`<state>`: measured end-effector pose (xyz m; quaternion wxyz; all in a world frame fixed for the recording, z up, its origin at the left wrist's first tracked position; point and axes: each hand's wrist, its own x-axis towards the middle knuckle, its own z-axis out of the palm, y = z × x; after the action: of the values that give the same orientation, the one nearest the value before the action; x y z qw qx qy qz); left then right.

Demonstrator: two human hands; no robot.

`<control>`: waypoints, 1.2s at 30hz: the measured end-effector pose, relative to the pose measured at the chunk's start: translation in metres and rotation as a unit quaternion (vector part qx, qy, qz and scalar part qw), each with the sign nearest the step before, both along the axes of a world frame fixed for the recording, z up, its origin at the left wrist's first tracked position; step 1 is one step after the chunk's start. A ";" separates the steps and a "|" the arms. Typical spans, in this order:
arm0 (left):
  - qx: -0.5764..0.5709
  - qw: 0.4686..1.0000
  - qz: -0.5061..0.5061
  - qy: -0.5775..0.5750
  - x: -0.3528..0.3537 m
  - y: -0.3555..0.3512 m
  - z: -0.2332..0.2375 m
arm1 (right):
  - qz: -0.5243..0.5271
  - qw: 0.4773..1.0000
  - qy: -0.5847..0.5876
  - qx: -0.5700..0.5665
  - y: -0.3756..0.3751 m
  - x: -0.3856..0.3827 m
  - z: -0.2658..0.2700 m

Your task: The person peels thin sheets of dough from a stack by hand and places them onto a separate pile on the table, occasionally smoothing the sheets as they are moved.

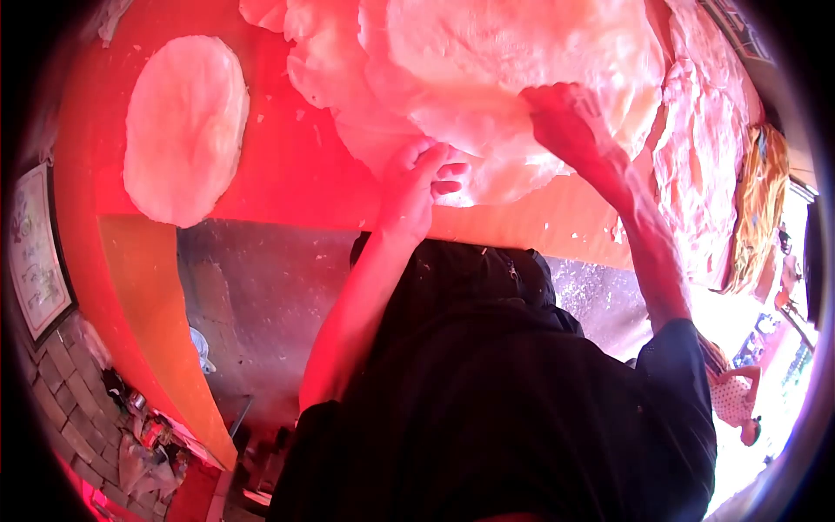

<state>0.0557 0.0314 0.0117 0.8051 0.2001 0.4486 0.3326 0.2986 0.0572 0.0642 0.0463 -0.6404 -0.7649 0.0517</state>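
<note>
Both hands are on the big pile of flatbreads (487, 78), which sits mid-surface and spreads right up to the near edge of the red surface (287, 165). My left hand (417, 183) is at the pile's front rim with its fingers curled in. It touches the bottom sheets, but honestly I can't tell if it's pinching one or just resting there. My right hand (565, 117) is a bit further in, on the edge of an upper sheet. The bread is so washed out by the light that the fingers blur into it, so I can't call that grip either.

A single round flatbread (183, 130) lies by itself toward the left end of the surface, well apart from the pile. More flatbreads (704, 157) run along the right edge, with an orange-yellow cloth (761, 209) just past them.

The far side of the pile is cut off at the top. There's a framed picture (35, 252) on the left, too warped to read, and some clutter (143, 426) low on the left that's too small to make out. Another person (735, 396) in dotted clothes is at the lower right, half lost in glare.
</note>
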 end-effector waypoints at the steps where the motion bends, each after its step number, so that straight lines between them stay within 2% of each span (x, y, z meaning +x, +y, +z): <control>1: 0.009 1.000 -0.009 0.004 0.003 0.000 0.001 | 0.015 1.000 0.005 -0.026 0.000 0.002 -0.006; 2: 0.019 1.000 -0.016 0.009 0.006 0.001 0.002 | 0.030 0.999 -0.028 -0.023 0.003 0.012 -0.004; 3: 0.025 0.999 -0.025 0.016 0.006 -0.001 0.003 | 0.031 0.999 0.002 0.043 0.007 0.016 0.013; 5: 0.018 0.995 -0.022 0.095 0.005 -0.009 0.006 | 0.031 0.993 0.011 0.114 0.021 0.020 0.062; 6: 0.026 0.991 -0.016 0.130 0.008 -0.005 0.008 | 0.039 0.991 -0.024 0.125 0.018 0.019 0.070; 8: 0.012 0.999 0.033 0.022 0.009 -0.005 0.023 | 0.063 0.984 -0.088 0.138 0.000 0.000 0.089; 9: 0.007 0.998 0.059 -0.030 0.009 -0.002 0.033 | 0.060 0.985 -0.142 0.082 -0.011 -0.017 0.072; 10: -0.016 0.991 0.110 -0.079 0.018 -0.001 0.045 | 0.093 0.979 -0.076 0.167 -0.023 -0.023 0.037; 12: -0.010 0.990 0.099 -0.099 0.015 -0.001 0.020 | 0.140 0.979 0.048 0.139 -0.046 -0.039 -0.007; 13: -0.007 0.990 0.093 -0.107 0.013 0.001 0.018 | 0.091 0.994 0.059 -0.014 -0.054 -0.055 -0.001; 14: -0.030 0.993 0.099 -0.052 0.013 -0.002 0.020 | 0.077 0.994 0.060 -0.055 -0.061 -0.062 0.005; 15: -0.005 0.992 0.108 -0.058 0.009 -0.007 0.022 | 0.060 0.992 0.061 -0.096 -0.063 -0.066 0.011; 16: 0.017 0.991 0.112 -0.066 0.003 -0.012 0.023 | 0.061 0.987 0.122 -0.087 -0.060 -0.067 0.016; 18: 0.101 0.980 0.132 0.110 0.012 -0.020 0.005 | 0.055 0.967 0.239 -0.065 -0.048 -0.063 0.031; 20: 0.215 0.938 -0.053 0.267 0.014 -0.017 0.042 | -0.020 0.953 0.280 -0.111 -0.019 -0.072 0.057; 22: 0.308 0.886 -0.143 0.316 0.017 -0.019 0.050 | -0.039 0.955 0.274 -0.104 -0.008 -0.087 0.067; 23: 0.346 0.880 -0.142 0.293 0.022 -0.026 0.037 | -0.020 0.966 0.247 -0.076 -0.007 -0.095 0.070; 25: 0.411 0.857 -0.144 0.276 0.027 -0.029 0.031 | -0.051 0.972 0.191 -0.124 0.003 -0.103 0.081; 26: 0.438 0.840 -0.150 0.283 0.027 -0.030 0.029 | -0.064 0.973 0.191 -0.112 0.002 -0.102 0.072; 28: 0.472 0.788 -0.186 0.350 0.023 -0.023 0.062 | -0.044 0.977 0.201 -0.058 0.004 -0.089 0.060; 30: 0.423 0.867 -0.092 0.247 0.014 -0.031 0.052 | 0.011 0.974 0.207 -0.090 0.007 -0.088 0.075; 32: 0.327 0.933 -0.012 0.150 -0.001 -0.027 0.052 | 0.048 0.968 0.221 -0.106 0.012 -0.088 0.100; 34: 0.257 0.963 0.061 0.056 -0.024 -0.015 0.060 | 0.063 0.955 0.263 -0.126 0.015 -0.079 0.109; 36: 0.224 0.965 0.130 -0.036 -0.057 0.000 0.071 | 0.062 0.928 0.334 -0.153 0.020 -0.066 0.112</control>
<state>-0.0018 0.0315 0.0828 0.7053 0.3026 0.3555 0.5334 0.2323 0.0777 0.1759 0.1975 -0.5367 -0.7262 0.3815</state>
